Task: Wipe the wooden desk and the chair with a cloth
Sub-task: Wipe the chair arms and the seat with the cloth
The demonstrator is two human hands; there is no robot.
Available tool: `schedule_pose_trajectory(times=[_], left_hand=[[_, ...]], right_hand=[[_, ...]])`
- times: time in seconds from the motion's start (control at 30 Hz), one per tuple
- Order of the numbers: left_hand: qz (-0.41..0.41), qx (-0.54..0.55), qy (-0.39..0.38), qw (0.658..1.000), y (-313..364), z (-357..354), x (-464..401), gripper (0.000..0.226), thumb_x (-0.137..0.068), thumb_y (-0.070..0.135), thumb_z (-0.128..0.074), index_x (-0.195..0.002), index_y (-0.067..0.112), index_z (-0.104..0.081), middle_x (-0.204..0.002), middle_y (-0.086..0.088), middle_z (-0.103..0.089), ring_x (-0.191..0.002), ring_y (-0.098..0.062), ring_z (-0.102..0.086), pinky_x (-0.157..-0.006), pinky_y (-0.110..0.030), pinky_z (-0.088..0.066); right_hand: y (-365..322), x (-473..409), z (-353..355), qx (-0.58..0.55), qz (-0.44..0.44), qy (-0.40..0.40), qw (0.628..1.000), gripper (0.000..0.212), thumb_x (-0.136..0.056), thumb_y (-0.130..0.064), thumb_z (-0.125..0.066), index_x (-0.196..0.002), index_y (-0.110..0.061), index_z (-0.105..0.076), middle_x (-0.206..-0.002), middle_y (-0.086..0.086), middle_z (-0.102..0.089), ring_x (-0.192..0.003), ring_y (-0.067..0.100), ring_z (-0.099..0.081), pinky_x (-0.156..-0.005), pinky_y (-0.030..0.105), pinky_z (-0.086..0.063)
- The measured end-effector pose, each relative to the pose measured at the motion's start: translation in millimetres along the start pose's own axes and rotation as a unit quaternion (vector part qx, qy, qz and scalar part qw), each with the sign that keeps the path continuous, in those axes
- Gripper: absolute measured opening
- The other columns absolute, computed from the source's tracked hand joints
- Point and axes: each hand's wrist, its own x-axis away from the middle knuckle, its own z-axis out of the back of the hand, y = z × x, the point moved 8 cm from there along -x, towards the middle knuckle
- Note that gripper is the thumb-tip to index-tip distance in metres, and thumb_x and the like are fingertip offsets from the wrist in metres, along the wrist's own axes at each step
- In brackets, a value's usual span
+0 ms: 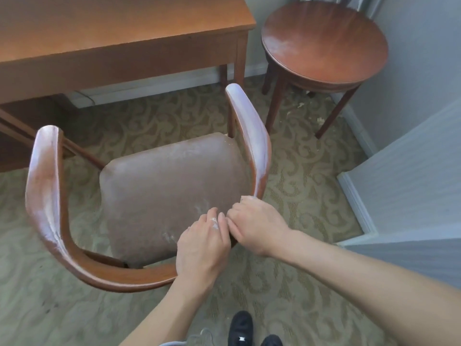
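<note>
1. The chair [159,186] stands in the middle of the room on the carpet, just near of the desk, its open front facing the far side.
2. Its seat is a rounded brown pad, smooth like leather, filmed with pale dust and a few whitish smears near the hands.
3. One bent band of reddish wood forms both arms and the curved back; the arm tops are flat, rounded at the ends and chalky white with dust, while the near back rail looks cleaner and glossy.
4. The left hand [202,248] rests on the near right curve of the back rail, fingers bent over the rail's inner edge; a white fleck sits on one knuckle.
5. The right hand [257,223], just right of it and touching it, has a closed grip on the same rail where the right arm begins.
6. No cloth can be made out in either hand.
7. The wooden tabletop [119,31] at far left is a flat orange-brown slab with square edges and straight legs.
8. At far right stands a round dark-red side table [324,41], polished, on slim tapered legs.
9. The carpet [299,171] is beige-green with scroll patterns; crumbs lie beneath the round table.
10. Black shoes [242,328] show at the near edge.
</note>
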Motion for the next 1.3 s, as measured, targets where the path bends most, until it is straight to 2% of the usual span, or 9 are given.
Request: schedule_pose_trajectory(times=[0.1, 0.27, 0.4, 0.53, 0.6, 0.7, 0.83, 1.07, 1.3], left_hand=[[-0.003, -0.003, 0.007, 1.000, 0.2, 1.1, -1.9, 0.033, -0.104, 0.040, -0.021, -0.108, 0.028, -0.052, -0.095, 0.003, -0.066, -0.088, -0.024, -0.068, -0.075, -0.042, -0.052], [-0.003, -0.012, 0.016, 1.000, -4.1, 0.2, -1.2, 0.046, -0.102, 0.041, -0.017, -0.116, 0.024, -0.058, -0.104, 0.003, -0.070, -0.088, -0.024, -0.070, -0.073, -0.039, -0.052], [0.001, -0.018, 0.005, 1.000, -5.7, -1.1, -1.4, 0.049, -0.101, 0.039, -0.013, -0.116, 0.025, -0.057, -0.103, 0.003, -0.069, -0.090, -0.023, -0.068, -0.075, -0.037, -0.050], [0.000, 0.015, -0.005, 1.000, -5.8, -2.7, -3.2, 0.049, -0.102, 0.031, -0.012, -0.124, 0.022, -0.055, -0.129, 0.001, -0.062, -0.107, -0.025, -0.063, -0.087, -0.040, -0.048], [0.021, 0.047, -0.002, 0.999, 1.3, -1.4, -6.7, 0.044, -0.100, 0.030, -0.020, -0.119, 0.018, -0.059, -0.126, -0.005, -0.065, -0.103, -0.027, -0.066, -0.083, -0.043, -0.054], [0.111, 0.183, -0.005, 0.977, 25.1, -15.4, -30.3, 0.051, -0.105, 0.042, -0.021, -0.139, 0.019, -0.050, -0.135, -0.004, -0.062, -0.119, -0.025, -0.060, -0.099, -0.041, -0.047], [0.133, 0.206, 0.016, 0.969, 62.6, -32.4, -67.4, 0.061, -0.105, 0.049, -0.017, -0.149, 0.015, -0.043, -0.139, -0.006, -0.059, -0.128, -0.024, -0.055, -0.108, -0.042, -0.040], [0.171, 0.124, 0.003, 0.977, 70.3, -44.7, -96.5, 0.078, -0.099, 0.064, -0.010, -0.154, 0.015, -0.035, -0.143, -0.008, -0.057, -0.127, -0.027, -0.056, -0.108, -0.046, -0.042], [0.222, 0.091, 0.007, 0.971, 61.9, -47.0, -90.8, 0.087, -0.091, 0.068, -0.001, -0.157, 0.020, -0.030, -0.146, 0.001, -0.055, -0.134, -0.019, -0.051, -0.117, -0.041, -0.034]], right_hand=[[26.9, -20.2, 4.6, 0.081, 0.099, -0.025, 0.991, 0.032, -0.097, -0.021, -0.047, -0.069, -0.019, -0.062, -0.071, 0.003, -0.066, -0.072, 0.028, -0.061, -0.093, 0.040, -0.046], [105.1, -75.5, 9.4, 0.127, 0.023, -0.030, 0.991, 0.044, -0.105, -0.029, -0.031, -0.108, -0.015, -0.073, -0.115, -0.003, -0.069, -0.132, 0.017, -0.049, -0.124, 0.034, -0.017], [76.0, -67.1, 8.2, 0.125, 0.032, -0.065, 0.989, 0.047, -0.099, -0.031, -0.032, -0.080, -0.013, -0.072, -0.086, 0.005, -0.069, -0.095, 0.026, -0.058, -0.105, 0.039, -0.040], [43.7, -38.0, 0.1, 0.061, 0.043, -0.131, 0.989, 0.043, -0.098, -0.038, -0.028, -0.070, -0.022, -0.057, -0.076, -0.001, -0.063, -0.075, 0.024, -0.054, -0.084, 0.042, -0.049], [31.8, -29.7, -4.2, 0.020, 0.061, -0.130, 0.989, 0.041, -0.100, -0.037, -0.027, -0.069, -0.023, -0.051, -0.073, -0.004, -0.058, -0.071, 0.022, -0.053, -0.080, 0.040, -0.047], [41.8, -26.4, -1.4, -0.021, 0.079, -0.108, 0.991, 0.031, -0.099, -0.030, -0.031, -0.072, -0.025, -0.046, -0.070, -0.010, -0.051, -0.068, 0.016, -0.047, -0.088, 0.034, -0.045], [88.9, -43.0, 3.4, 0.007, 0.110, -0.079, 0.991, 0.032, -0.102, -0.028, -0.034, -0.096, -0.020, -0.064, -0.086, -0.007, -0.059, -0.092, 0.014, -0.058, -0.121, 0.032, -0.026], [143.0, -95.7, 6.0, 0.072, 0.210, -0.065, 0.973, 0.051, -0.106, -0.038, -0.020, -0.114, -0.019, -0.067, -0.115, -0.006, -0.066, -0.131, 0.013, -0.051, -0.127, 0.034, -0.011], [180.6, -163.3, 24.1, 0.089, 0.247, -0.044, 0.964, 0.044, -0.109, -0.034, -0.026, -0.130, -0.018, -0.062, -0.134, -0.006, -0.061, -0.145, 0.014, -0.039, -0.127, 0.039, -0.010]])
